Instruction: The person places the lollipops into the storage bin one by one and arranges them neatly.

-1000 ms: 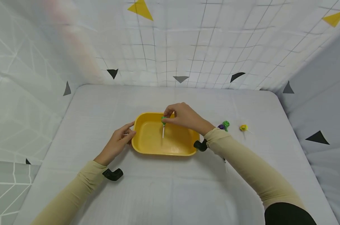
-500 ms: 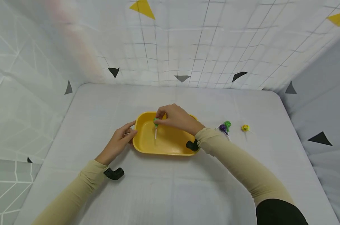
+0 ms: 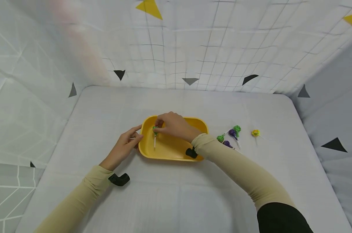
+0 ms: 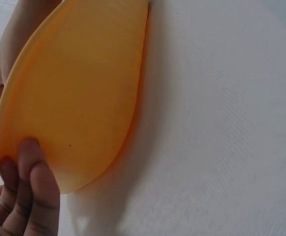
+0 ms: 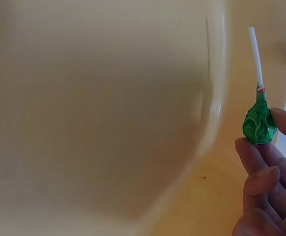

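Note:
A green-wrapped lollipop (image 5: 259, 125) is pinched by its candy end between the thumb and fingers of my right hand (image 3: 176, 125). Its white stick points toward the near side in the head view. Both are over the left part of a shallow yellow tray (image 3: 176, 159). My left hand (image 3: 124, 147) holds the tray's left end. In the left wrist view, several bent fingers (image 4: 43, 189) of it lie against the tray's outer wall. The visible part of the tray's floor holds nothing; the right hand and forearm cover the rest.
Right of the tray lie several lollipops in green and purple wrappers (image 3: 232, 132), partly behind the right sleeve. A yellow lollipop (image 3: 255, 133) lies farther right. White cloth covers the table (image 3: 164, 200), with patterned curtains (image 3: 176, 42) around it.
My right hand has carried the green lollipop leftward over the tray and slightly toward the near side. More lollipops show behind the right forearm. My left hand has stayed at the tray's left end.

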